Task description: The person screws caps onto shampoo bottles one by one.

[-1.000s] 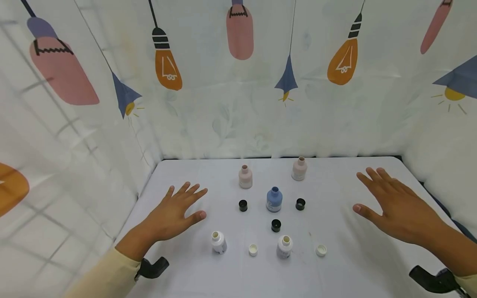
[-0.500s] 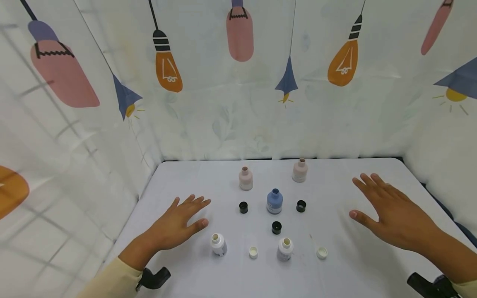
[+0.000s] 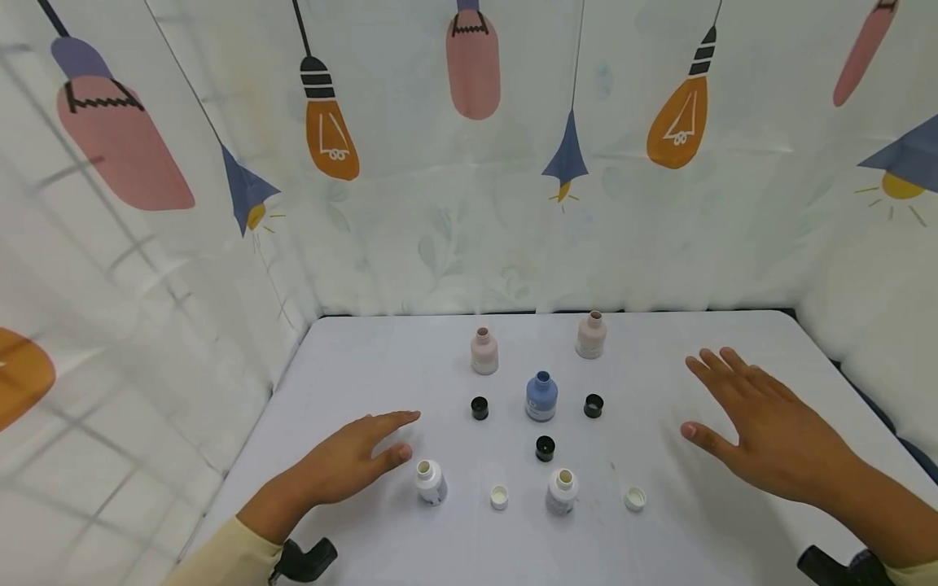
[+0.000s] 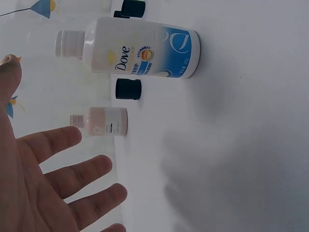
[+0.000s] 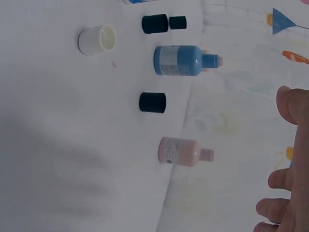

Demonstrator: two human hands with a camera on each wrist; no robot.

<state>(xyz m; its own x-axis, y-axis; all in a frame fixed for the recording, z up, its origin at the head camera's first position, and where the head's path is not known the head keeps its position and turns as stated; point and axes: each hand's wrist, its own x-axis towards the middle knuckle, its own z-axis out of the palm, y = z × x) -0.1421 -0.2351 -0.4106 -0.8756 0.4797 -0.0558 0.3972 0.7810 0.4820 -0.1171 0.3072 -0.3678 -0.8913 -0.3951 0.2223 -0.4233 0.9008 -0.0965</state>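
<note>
White bottle [image 3: 431, 484] stood beside the wide-spread left hand [image 3: 343, 462]; right hand [image 3: 769, 439], also wide, hung toward right edge of desk [image 3: 802, 346]!

cream sleeves [image 3: 229, 558], black bent wrist-worn cameras [image 3: 309, 561], bare hands [image 3: 343, 464]

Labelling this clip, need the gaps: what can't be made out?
- Blue bottle label, right wrist view: too blurred to read.
- Rear pink bottle, right wrist view: mostly hidden behind the blue bottle.
- Left hand, left wrist view: cut off by left and bottom edges.
- Right hand, right wrist view: cut off by right edge.
</note>
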